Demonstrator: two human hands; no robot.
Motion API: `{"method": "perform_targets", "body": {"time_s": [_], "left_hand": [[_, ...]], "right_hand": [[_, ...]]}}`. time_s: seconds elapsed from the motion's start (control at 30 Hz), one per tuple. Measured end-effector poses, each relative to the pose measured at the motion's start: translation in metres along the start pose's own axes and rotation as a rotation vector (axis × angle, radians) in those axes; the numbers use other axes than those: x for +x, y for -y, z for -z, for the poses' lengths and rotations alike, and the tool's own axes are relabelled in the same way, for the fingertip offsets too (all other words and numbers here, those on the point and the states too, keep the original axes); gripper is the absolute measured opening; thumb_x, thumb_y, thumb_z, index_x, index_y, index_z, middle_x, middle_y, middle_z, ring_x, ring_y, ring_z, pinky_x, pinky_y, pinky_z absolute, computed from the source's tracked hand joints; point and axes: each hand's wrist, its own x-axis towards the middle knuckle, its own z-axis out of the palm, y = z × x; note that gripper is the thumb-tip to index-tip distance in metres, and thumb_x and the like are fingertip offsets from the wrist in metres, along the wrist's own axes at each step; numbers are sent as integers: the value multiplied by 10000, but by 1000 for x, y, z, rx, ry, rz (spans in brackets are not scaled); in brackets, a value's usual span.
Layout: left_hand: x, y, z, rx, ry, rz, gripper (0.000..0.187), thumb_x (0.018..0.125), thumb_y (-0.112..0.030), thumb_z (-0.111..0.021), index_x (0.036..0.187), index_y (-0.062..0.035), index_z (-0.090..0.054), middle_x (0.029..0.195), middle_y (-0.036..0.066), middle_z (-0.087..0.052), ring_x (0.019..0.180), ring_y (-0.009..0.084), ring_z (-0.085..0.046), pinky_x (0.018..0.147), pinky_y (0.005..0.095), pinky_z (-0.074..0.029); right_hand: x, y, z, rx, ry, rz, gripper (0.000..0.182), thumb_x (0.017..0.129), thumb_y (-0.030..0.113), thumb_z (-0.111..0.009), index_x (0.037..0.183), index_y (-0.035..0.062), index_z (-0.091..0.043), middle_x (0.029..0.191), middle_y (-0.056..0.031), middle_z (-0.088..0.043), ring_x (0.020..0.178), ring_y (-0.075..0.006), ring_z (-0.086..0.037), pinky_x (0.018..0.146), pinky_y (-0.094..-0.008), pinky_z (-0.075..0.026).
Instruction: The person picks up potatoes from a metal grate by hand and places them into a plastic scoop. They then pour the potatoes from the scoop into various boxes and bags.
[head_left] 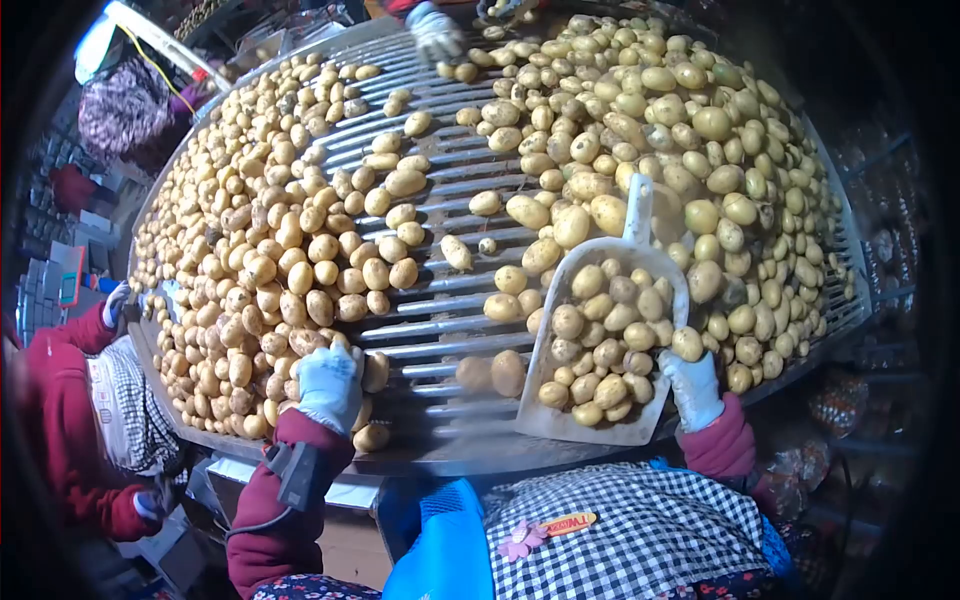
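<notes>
The scoop [645, 418], handle [638, 212] pointing away, lies left of the right hand [693, 388] gripping a potato [688, 343]; left hand [330, 386], grip unclear.

Blurred: potato [475, 375] left of scoop [590, 431]. Far co-worker's sleeve [402, 5]: cut off by top edge.

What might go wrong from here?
The white scoop is heaped with potatoes, and its open lip faces the near edge of the slatted table; a bump might roll some out. The right hand, right at the scoop's side, might cause that bump. The left hand might also knock off the loose potato near the edge.
</notes>
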Motion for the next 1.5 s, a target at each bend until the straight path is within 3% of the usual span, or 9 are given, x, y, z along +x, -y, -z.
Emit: {"method": "perform_targets", "body": {"time_s": [0.23, 0.43, 0.73, 0.87, 0.97, 1.03, 1.23, 1.43, 1.5], "left_hand": [[32, -25, 30, -802, -332, 14, 348, 756, -204, -764, 1071, -106, -656, 1116, 139, -613, 958, 351, -643, 803, 435, -531], [75, -37, 23, -669, 0, 118, 439, 761, -254, -798, 1164, -159, -651, 1134, 146, -599, 1065, 348, -613, 863, 445, -527], [59, -55, 12, -726, -231, 110, 556, 699, -167, -830, 1219, -150, -633, 1139, 157, -615, 1054, 364, -610, 893, 435, -520], [39, -85, 36, -1218, -492, -10, 547, 735, 13, -762, 1254, 24, -591, 1148, 101, -613, 1116, 195, -593, 949, 320, -502], [13, -132, 93, -1490, -618, -216, 546, 693, -73, -816, 1215, -111, -657, 1162, 176, -633, 1084, 339, -631, 898, 392, -537], [5, -147, 131, -1019, -647, -347, 573, 678, -103, -819, 1226, -142, -656, 1208, 216, -608, 1084, 362, -634, 863, 406, -553], [21, -189, 167, -847, -602, -525, 610, 708, -112, -755, 1298, -141, -606, 1313, 244, -542, 1020, 393, -654, 771, 433, -564], [6, -204, 189, -709, -501, -460, 677, 717, -130, -785, 1354, -151, -557, 1362, 188, -519, 942, 354, -666, 741, 424, -563], [2, -219, 201, -631, -530, -531, 618, 726, -162, -773, 1312, -157, -577, 1217, 137, -577, 893, 316, -669, 711, 419, -558]], "right_hand": [[-1, 7, 6, 80, 115, -160, 90, 853, 85, -692, 845, 20, -629, 735, 19, -594, 669, -78, -553, 554, -291, -450], [3, -3, 12, -16, 206, -49, 131, 869, 71, -681, 974, -1, -647, 847, -17, -644, 757, -95, -581, 619, -290, -484], [4, 1, 14, 292, 289, -203, 123, 887, 29, -654, 1007, 13, -634, 823, 10, -603, 749, -78, -555, 624, -249, -461], [3, 5, 13, 206, 276, -159, 169, 881, 25, -675, 1045, 14, -636, 875, 1, -598, 783, -67, -551, 641, -243, -470], [7, 2, 17, 64, 313, -124, 182, 878, 49, -694, 1049, 19, -639, 896, 0, -605, 801, -69, -559, 653, -246, -480], [6, 4, 14, 197, 308, -128, 290, 878, 50, -681, 1162, 4, -645, 1004, -7, -648, 875, -79, -573, 717, -266, -510], [11, -20, 16, 200, 314, -103, 322, 862, 2, -614, 1183, 18, -641, 1049, -72, -706, 994, -212, -675, 776, -325, -555], [17, -36, 6, -460, 346, 321, 292, 882, 56, -594, 1169, 27, -643, 1032, -108, -713, 982, -242, -688, 789, -364, -559], [20, -46, 3, -697, 130, 923, 183, 915, 187, -535, 877, 100, -691, 855, -48, -688, 739, -242, -670, 670, -330, -547]]}}
